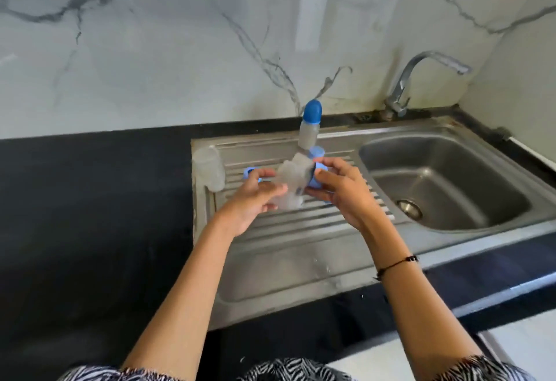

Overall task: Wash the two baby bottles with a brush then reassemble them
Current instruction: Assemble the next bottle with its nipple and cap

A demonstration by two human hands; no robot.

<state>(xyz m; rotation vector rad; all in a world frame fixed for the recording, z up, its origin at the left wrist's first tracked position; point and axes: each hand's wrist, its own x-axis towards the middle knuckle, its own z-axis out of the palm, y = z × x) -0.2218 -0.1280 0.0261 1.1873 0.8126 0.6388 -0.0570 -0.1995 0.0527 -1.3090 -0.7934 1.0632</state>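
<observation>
Over the ribbed drainboard (pixel 301 224), my left hand (pixel 252 200) grips a clear baby bottle body (pixel 293 180), tilted and blurred. My right hand (pixel 340 191) pinches a blue ring or cap (pixel 316 183) at the bottle's right end. Behind them a second baby bottle (pixel 310 127) stands upright with a blue cap on, and a blue part (pixel 318 151) sits at its foot. Another blue piece (pixel 249 172) peeks out behind my left hand. No brush shows.
A clear plastic cup-like piece (pixel 210 170) stands at the drainboard's left edge. The steel sink basin (pixel 445 182) with its drain lies to the right, under a chrome tap (pixel 415 85). Black counter (pixel 90 215) spreads left. A marble wall rises behind.
</observation>
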